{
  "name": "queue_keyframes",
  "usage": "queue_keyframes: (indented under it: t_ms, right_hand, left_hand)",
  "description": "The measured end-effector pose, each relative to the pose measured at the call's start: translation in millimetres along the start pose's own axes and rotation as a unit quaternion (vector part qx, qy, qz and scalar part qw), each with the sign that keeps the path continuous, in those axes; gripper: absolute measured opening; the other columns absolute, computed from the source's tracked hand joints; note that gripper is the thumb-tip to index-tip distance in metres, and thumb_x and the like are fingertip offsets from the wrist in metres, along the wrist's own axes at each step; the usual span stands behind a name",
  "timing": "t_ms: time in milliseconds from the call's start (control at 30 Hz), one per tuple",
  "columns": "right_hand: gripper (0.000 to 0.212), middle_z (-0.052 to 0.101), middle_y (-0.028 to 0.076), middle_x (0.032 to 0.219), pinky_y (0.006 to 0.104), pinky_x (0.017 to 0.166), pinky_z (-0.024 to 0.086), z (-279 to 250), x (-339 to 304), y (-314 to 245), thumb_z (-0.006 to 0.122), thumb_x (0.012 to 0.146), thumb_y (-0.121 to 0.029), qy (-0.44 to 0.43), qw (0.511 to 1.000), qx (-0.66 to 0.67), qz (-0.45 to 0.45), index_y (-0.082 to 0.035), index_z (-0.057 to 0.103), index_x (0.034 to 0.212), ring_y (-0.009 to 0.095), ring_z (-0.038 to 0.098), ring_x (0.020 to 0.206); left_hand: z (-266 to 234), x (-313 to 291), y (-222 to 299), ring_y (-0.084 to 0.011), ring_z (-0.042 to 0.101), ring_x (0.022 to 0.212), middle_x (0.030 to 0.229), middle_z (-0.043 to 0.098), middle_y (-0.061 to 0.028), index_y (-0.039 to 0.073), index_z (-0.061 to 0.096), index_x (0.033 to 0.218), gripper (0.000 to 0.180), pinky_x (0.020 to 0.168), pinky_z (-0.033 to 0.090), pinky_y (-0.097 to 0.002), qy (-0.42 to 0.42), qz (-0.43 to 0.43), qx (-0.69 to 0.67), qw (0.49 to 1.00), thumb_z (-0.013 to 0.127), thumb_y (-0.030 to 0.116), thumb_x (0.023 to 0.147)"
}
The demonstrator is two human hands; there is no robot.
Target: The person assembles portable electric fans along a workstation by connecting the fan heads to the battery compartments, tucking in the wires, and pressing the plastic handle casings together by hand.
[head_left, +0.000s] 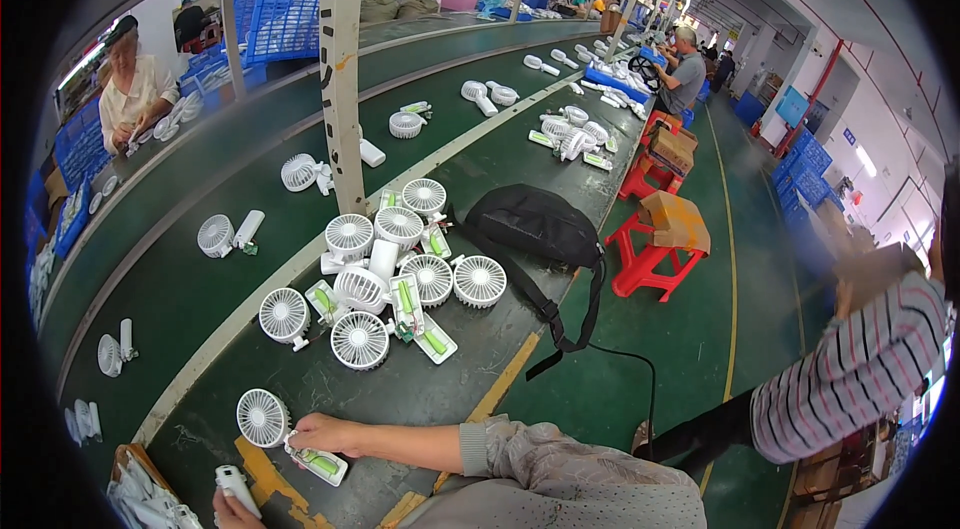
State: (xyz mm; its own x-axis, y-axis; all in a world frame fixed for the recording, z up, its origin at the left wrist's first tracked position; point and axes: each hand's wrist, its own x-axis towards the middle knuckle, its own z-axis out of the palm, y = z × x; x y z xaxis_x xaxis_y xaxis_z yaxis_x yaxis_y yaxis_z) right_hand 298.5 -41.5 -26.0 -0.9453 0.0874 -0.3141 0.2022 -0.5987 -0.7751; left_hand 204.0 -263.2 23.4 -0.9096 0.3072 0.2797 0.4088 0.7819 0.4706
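Near the bottom edge, my left hand (235,512) is closed around a white plastic handle casing (233,481), which points upward. My right hand (325,433) pinches an opened handheld fan at the joint between its round white head (263,417) and its handle half (322,466). A green battery lies exposed in that handle half, and the fan rests on the dark worktop (410,419). Farther up sits a pile of similar white fans (360,339), several with open handles and green batteries showing. My fingertips are partly hidden behind the parts.
A carton of white parts (140,494) stands at the lower left. A black bag (535,224) with a hanging strap lies right of the pile. Left runs a green conveyor (290,209) carrying fans, beside a metal post (342,79). Red stools (650,254) and a striped-sleeved person (850,369) are at right.
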Motion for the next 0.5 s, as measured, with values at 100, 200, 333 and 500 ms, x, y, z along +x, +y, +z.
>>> queue_keyframes:
  t_ms: [100,200,333,500]
  right_hand:
    - [0.022,0.062,0.011,0.075,0.0291,0.056,0.051,-1.6,-0.4,-2.8,0.053,0.084,-0.017,-0.015,1.000,-0.007,0.014,0.005,0.057,0.085,0.017,0.062,0.063]
    - [0.024,0.062,0.010,0.079,0.0277,0.060,0.051,-4.0,0.3,-2.0,0.053,0.086,-0.018,-0.028,0.999,-0.019,0.029,0.004,0.055,0.091,0.016,0.063,0.067]
    - [0.024,0.063,0.010,0.080,0.0274,0.061,0.051,-2.1,0.0,-3.0,0.053,0.085,-0.018,-0.032,0.999,-0.023,0.030,0.005,0.055,0.091,0.015,0.062,0.069]
    - [0.024,0.063,0.010,0.081,0.0276,0.061,0.051,-2.6,1.7,-0.1,0.053,0.086,-0.018,-0.039,0.999,-0.012,0.030,0.005,0.055,0.091,0.015,0.062,0.069]
  left_hand:
    - [-2.3,-0.5,-13.9,-0.0349,0.061,0.082,0.093,0.063,-0.0216,-0.003,0.062,0.102,0.036,0.070,0.049,-0.0397,0.042,-0.029,-0.109,0.993,0.053,0.030,0.090]
    - [-9.1,-5.2,7.7,-0.0323,0.061,0.084,0.097,0.063,-0.0228,-0.003,0.062,0.103,0.032,0.071,0.049,-0.0382,-0.051,-0.021,-0.070,0.996,0.055,0.025,0.089]
    - [-1.2,-22.5,46.6,-0.0290,0.063,0.080,0.092,0.065,-0.0207,-0.004,0.062,0.102,0.027,0.071,0.049,-0.0362,-0.080,0.027,-0.178,0.980,0.056,0.018,0.087]
    - [4.4,-25.6,54.0,-0.0297,0.062,0.081,0.095,0.065,-0.0201,-0.004,0.062,0.103,0.027,0.072,0.048,-0.0374,-0.083,0.028,-0.184,0.979,0.055,0.017,0.087]
